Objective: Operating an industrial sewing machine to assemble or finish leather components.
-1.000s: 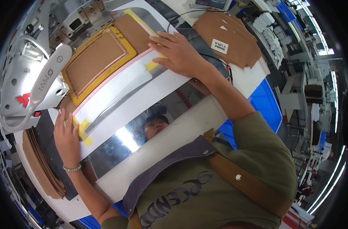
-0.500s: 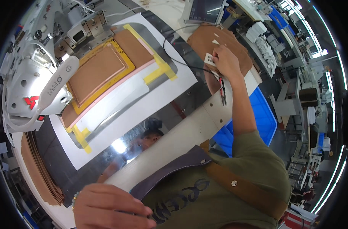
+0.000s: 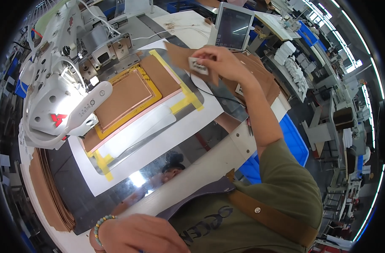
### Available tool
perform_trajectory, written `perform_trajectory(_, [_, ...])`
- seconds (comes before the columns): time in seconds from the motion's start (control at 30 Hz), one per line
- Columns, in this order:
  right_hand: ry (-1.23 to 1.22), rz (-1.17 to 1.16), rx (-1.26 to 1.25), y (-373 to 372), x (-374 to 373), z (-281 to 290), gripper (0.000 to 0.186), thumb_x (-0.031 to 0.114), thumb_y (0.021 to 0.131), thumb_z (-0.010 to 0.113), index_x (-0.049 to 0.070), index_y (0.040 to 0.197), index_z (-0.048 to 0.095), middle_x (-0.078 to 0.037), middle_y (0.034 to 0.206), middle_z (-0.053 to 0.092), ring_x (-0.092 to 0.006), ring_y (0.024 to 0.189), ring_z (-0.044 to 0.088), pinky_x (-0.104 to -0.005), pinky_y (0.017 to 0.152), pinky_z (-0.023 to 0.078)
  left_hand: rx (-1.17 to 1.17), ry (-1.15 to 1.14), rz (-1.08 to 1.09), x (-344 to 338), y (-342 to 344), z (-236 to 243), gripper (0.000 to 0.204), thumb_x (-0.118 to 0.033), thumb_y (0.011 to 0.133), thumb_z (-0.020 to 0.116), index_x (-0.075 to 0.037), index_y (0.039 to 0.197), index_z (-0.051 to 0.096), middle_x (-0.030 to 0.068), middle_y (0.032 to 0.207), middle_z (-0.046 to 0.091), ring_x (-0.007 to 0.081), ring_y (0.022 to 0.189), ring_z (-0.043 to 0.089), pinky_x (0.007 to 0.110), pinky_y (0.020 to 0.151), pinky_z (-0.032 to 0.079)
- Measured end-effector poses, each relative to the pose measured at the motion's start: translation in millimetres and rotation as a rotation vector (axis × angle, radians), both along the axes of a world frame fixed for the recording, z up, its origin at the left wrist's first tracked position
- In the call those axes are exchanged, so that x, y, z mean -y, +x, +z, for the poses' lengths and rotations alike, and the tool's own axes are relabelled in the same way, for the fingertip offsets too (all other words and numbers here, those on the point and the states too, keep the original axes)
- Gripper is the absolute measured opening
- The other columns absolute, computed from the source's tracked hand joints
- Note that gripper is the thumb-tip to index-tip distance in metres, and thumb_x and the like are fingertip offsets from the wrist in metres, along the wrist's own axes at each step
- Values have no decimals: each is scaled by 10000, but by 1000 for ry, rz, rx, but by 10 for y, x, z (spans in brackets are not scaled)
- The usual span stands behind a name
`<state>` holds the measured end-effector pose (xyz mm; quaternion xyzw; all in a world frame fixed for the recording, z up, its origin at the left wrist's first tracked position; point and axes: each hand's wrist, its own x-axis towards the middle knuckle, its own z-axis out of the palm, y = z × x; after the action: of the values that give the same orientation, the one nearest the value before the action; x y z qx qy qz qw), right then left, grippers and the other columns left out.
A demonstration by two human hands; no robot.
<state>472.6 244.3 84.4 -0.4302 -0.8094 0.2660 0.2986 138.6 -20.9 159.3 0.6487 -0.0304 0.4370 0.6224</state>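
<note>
My right hand (image 3: 220, 61) is raised over the far right of the work surface, its fingers pinched on a thin brown panel (image 3: 178, 55). A small white label (image 3: 198, 66) with dark print shows on the panel by my fingertips. Below and behind that hand lies a pile of similar brown panels (image 3: 260, 71). My left hand (image 3: 144, 234) is low at the front edge of the view, in front of my body, with a beaded bracelet at the wrist. Its fingers are mostly hidden. A sewing machine head (image 3: 53, 109) stands left of a yellow-edged frame (image 3: 152, 90) holding a brown panel (image 3: 120, 95).
White sheet (image 3: 192, 124) with yellow tape lies under the frame on a shiny dark plate (image 3: 175, 147). Brown panels (image 3: 53, 194) are stacked at left. A screen (image 3: 234, 27) stands at the back; a black cable (image 3: 213, 95) crosses near the pile. A blue bin (image 3: 293, 139) sits at right.
My right hand has lifted a brown panel off the pile and moved it left toward the frame. My left hand has shifted right and slightly down. The whole view has shifted a little.
</note>
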Motion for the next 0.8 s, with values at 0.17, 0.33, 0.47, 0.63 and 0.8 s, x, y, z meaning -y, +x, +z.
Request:
perform_trajectory(0.17, [409,108,237,-785,-34,-375,208,143,975,716,77,1162,781,-87,998,720,-291,932,677,-407,825,543,-895,207,510,-307,-443,-468,372,-110,918,740,4,1273,736,183,1151,761,374,1030,728,429,922,570])
perform_trajectory(0.33, [604,305,234,-1667,-135,-664,176,128,1007,659,92,1091,809,-56,1057,730,-278,1074,678,-415,924,573,-1430,468,1157,-319,-1251,-1302,358,-61,1009,643,-32,1362,701,183,1332,698,383,1236,650,461,1068,514])
perform_trajectory(0.47, [643,357,318,-2081,-194,-842,160,37,860,714,80,977,815,-65,1011,768,-284,1080,710,-412,884,619,-1482,514,1318,-485,-1588,-1554,396,-119,1083,541,-16,1448,656,216,1486,621,419,1432,518,495,1230,396])
perform_trajectory(0.63, [749,345,450,-2328,-206,-847,89,24,789,740,53,853,795,-99,916,784,-308,1034,731,-427,795,640,-1462,476,1231,-835,-1716,-1737,434,-170,1124,492,17,1500,602,250,1533,576,473,1488,438,509,1264,324])
perform_trajectory(0.8, [746,361,455,-2378,-176,-922,104,25,765,757,68,848,802,-96,963,768,-294,1047,726,-405,804,637,-1506,244,1117,-1142,-1687,-1797,436,-219,1130,505,9,1481,628,305,1542,544,466,1503,417,509,1246,333])
